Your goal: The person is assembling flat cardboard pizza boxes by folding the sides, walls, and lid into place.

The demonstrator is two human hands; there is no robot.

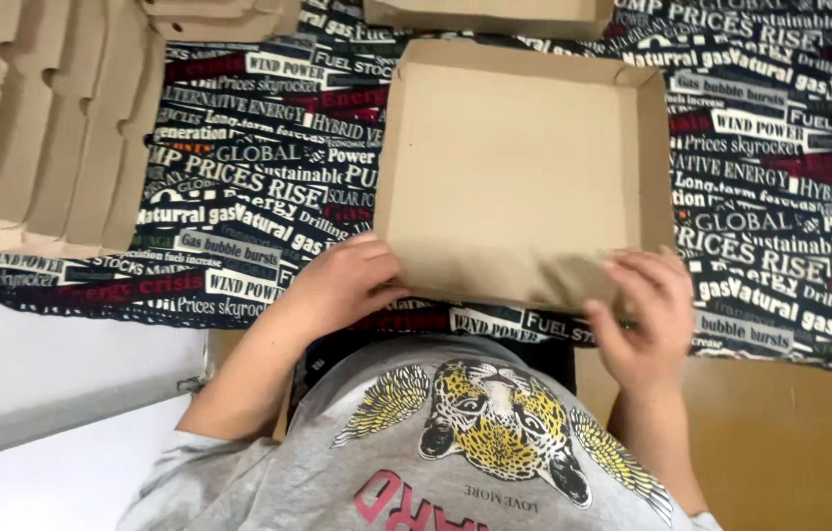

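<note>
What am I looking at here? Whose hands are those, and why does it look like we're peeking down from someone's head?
The camera sits on a person's head and looks down, so you see their grey shirt and both their own hands. On the table lies a dark cloth covered in printed words. In the middle is a flat brown cardboard box, open like a tray. The left hand and the right hand both press on the box's near edge. To the left lies a stack of flat cardboard pieces, not folded yet. Another box peeks in at the top.
</note>
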